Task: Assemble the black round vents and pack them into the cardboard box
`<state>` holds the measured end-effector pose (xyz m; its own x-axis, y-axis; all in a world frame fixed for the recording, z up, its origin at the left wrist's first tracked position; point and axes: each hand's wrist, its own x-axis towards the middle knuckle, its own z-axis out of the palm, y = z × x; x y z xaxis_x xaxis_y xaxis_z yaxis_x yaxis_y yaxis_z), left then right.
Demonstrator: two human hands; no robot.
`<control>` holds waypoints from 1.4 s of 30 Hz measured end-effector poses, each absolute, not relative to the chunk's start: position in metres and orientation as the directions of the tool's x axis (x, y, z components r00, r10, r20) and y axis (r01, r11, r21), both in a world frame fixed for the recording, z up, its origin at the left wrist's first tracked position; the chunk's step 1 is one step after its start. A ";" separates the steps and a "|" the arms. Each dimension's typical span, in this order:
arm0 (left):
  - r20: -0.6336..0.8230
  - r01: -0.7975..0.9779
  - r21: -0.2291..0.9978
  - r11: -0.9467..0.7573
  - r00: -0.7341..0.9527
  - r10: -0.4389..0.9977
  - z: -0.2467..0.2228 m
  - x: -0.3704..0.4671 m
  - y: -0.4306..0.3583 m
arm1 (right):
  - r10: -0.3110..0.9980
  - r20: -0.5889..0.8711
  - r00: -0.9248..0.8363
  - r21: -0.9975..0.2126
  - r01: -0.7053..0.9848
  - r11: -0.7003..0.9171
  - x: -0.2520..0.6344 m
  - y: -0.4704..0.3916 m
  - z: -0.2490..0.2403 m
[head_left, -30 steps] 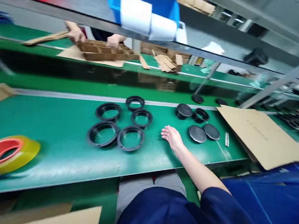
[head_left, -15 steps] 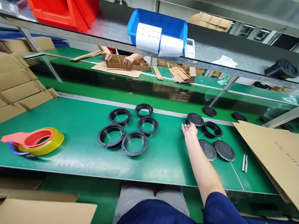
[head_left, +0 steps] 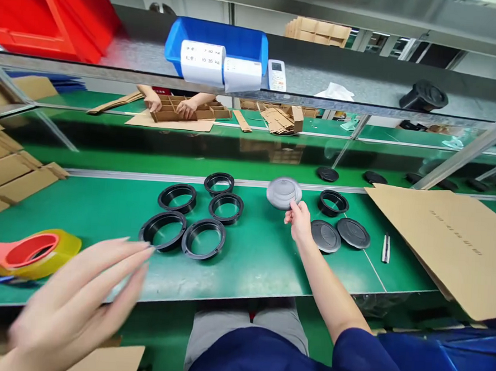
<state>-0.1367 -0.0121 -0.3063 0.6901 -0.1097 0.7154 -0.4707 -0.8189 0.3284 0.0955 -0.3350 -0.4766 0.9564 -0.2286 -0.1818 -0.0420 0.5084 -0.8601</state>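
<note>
White label [head_left: 202, 62] on blue bin [head_left: 234, 39] reads "10.35 kg"; cardboard [head_left: 429, 252] print illegible.

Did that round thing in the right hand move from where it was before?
Yes. The round thing in the right hand has moved left, away from the open black ring lying on the green table; before, it sat closer.

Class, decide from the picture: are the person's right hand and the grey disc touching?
Touching: the head view shows the right hand with its fingers gripping the near, right-hand edge of the grey disc.
</note>
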 end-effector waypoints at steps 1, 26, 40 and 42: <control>0.760 -0.467 0.256 -0.847 0.639 -0.122 -0.315 -0.126 -0.022 | -0.142 -0.120 0.983 -0.866 -0.034 0.498 0.079 -0.328 -0.477; 0.125 -0.152 0.832 -0.533 0.988 -0.087 -0.339 -0.060 -0.089 | 0.419 0.115 0.900 -0.873 -0.110 0.475 -0.026 -0.289 -0.458; 0.062 -0.061 0.998 -0.007 0.988 0.144 -0.328 -0.059 -0.106 | 0.449 0.114 0.886 -0.870 -0.130 0.476 -0.043 -0.294 -0.453; 0.058 -0.057 0.998 -0.010 0.990 0.125 -0.330 -0.058 -0.105 | 0.449 0.111 0.886 -0.862 -0.139 0.488 -0.043 -0.295 -0.455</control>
<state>-0.0584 -0.1045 -0.3297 0.9905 0.1251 0.0578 -0.0570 -0.0099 0.9983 -0.0434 -0.2945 -0.4551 0.8864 0.4494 0.1113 -0.1390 0.4877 -0.8619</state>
